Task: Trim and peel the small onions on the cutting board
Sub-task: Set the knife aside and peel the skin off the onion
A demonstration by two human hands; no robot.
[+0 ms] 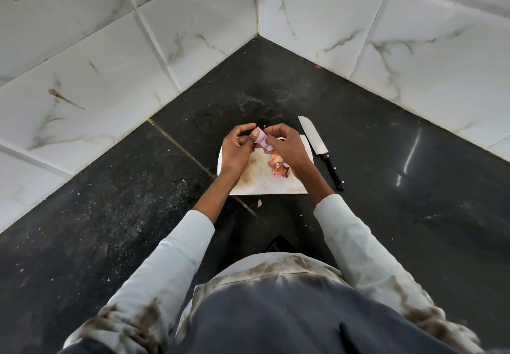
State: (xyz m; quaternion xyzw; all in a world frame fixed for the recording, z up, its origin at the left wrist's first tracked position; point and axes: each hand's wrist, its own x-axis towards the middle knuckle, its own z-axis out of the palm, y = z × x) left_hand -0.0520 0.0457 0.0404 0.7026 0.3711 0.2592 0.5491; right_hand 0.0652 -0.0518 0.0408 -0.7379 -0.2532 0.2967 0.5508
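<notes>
A dark, speckled stone counter [386, 188] is being enclosed in a corner by two walls of white marble-patterned tiles [110, 50], grey veins running across them. Light is being reflected in bright streaks off the polished surface at the right.

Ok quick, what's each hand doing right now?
Left hand: closed, pinching the onion.
Right hand: closed, pinching the same onion, above the board.

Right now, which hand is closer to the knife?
Right. The right hand is just left of the knife, over the cutting board; the left hand is farther left.
</notes>
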